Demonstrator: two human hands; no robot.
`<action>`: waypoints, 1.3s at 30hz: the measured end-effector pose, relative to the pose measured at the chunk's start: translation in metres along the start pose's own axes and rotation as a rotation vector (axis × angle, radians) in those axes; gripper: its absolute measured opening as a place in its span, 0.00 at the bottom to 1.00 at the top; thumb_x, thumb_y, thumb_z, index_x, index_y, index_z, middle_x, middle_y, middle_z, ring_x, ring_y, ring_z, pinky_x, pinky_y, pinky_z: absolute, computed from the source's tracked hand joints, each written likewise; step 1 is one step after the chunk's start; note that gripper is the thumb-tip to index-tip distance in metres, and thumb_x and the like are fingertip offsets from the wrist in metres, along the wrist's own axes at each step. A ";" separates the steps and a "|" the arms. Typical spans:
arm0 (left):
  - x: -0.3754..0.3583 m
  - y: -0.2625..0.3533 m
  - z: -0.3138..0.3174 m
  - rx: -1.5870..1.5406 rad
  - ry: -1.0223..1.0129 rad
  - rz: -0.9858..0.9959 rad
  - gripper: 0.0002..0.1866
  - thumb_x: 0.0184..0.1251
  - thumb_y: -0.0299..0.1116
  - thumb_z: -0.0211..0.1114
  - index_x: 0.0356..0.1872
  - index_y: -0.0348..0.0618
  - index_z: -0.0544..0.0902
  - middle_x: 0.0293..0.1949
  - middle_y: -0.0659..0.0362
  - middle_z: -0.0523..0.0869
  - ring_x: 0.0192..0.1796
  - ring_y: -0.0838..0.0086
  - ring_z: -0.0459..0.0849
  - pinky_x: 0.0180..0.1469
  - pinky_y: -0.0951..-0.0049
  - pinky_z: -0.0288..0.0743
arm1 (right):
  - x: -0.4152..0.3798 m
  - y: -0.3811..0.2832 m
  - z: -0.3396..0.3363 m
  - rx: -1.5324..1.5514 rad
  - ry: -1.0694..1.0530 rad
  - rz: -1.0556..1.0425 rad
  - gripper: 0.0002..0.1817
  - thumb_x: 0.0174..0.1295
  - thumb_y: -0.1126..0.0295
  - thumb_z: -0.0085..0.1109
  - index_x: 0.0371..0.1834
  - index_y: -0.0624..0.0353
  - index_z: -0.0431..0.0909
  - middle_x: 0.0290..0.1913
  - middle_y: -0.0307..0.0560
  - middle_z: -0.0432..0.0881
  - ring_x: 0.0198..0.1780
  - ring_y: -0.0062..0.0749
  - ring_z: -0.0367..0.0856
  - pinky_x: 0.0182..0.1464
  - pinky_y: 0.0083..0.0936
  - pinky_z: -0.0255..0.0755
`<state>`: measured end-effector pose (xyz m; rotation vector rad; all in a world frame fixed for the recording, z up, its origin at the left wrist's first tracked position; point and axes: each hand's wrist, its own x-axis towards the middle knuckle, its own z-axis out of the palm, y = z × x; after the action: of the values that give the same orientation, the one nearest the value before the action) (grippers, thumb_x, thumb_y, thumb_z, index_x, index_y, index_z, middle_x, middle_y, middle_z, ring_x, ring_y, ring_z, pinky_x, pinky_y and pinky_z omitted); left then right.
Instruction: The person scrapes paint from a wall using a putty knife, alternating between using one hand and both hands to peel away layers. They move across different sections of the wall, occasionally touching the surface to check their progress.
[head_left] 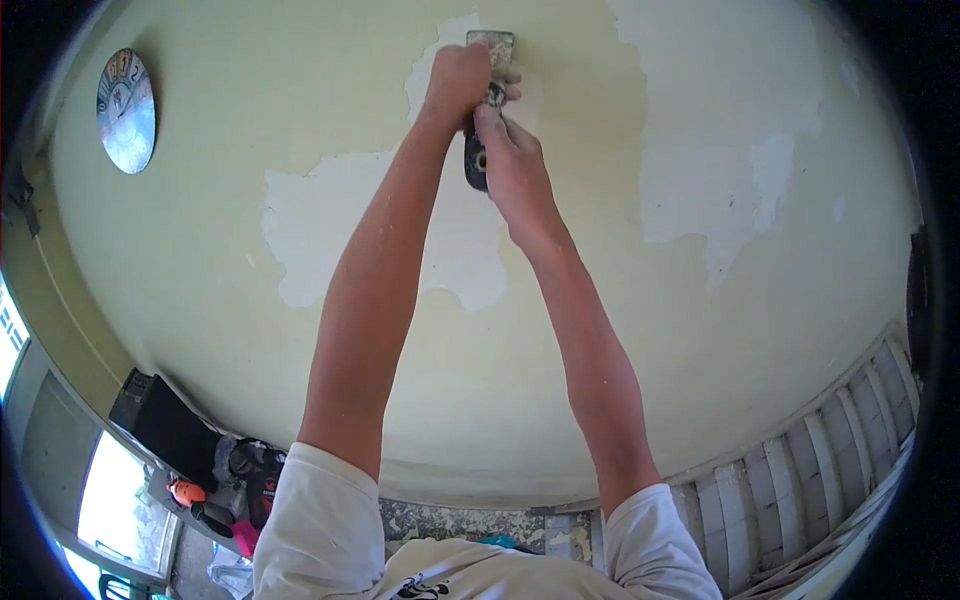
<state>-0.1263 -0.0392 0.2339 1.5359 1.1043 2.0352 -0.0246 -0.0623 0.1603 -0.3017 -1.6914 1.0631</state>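
Against the yellowish wall (pixel 560 330), both my arms reach up to a scraper (pixel 492 40) with a worn, whitish metal blade and a black handle. My left hand (pixel 461 78) is closed around the upper part, just below the blade. Lower down, my right hand (pixel 515 160) wraps the black handle, whose rounded end with a hole sticks out below. Whitish dust coats some fingers. Around the blade the paint is off and a pale patch shows; whether the blade edge touches the wall cannot be made out.
A round clock (pixel 126 112) hangs at upper left. Larger pale patches (pixel 720 130) with ragged paint edges lie to the right. At lower left are a black box-shaped object (pixel 165 415) and a cluttered shelf with an orange item (pixel 187 492). Slatted wood (pixel 790 470) lines the lower right.
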 end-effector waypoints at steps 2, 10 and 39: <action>-0.007 -0.007 0.000 0.015 -0.023 0.012 0.18 0.63 0.33 0.42 0.39 0.25 0.72 0.27 0.44 0.82 0.22 0.62 0.82 0.21 0.66 0.76 | -0.006 0.019 0.001 0.005 0.008 -0.025 0.23 0.66 0.52 0.41 0.40 0.63 0.75 0.26 0.34 0.69 0.28 0.16 0.61 0.31 0.17 0.58; 0.008 0.012 0.003 0.057 -0.002 0.022 0.17 0.64 0.31 0.42 0.43 0.29 0.74 0.29 0.47 0.82 0.25 0.65 0.83 0.24 0.68 0.77 | 0.016 -0.002 -0.004 0.023 0.027 -0.056 0.24 0.64 0.53 0.40 0.30 0.68 0.73 0.21 0.44 0.71 0.26 0.24 0.67 0.31 0.27 0.64; 0.006 -0.002 -0.004 -0.270 -0.103 0.031 0.19 0.70 0.35 0.35 0.51 0.33 0.68 0.42 0.50 0.81 0.37 0.68 0.82 0.43 0.70 0.76 | 0.017 -0.023 -0.028 -0.769 0.322 -0.398 0.14 0.56 0.60 0.52 0.40 0.54 0.82 0.28 0.50 0.82 0.32 0.45 0.81 0.37 0.34 0.73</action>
<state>-0.1322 -0.0357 0.2358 1.5079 0.7374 2.0044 -0.0006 -0.0506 0.1896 -0.5589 -1.7021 0.0329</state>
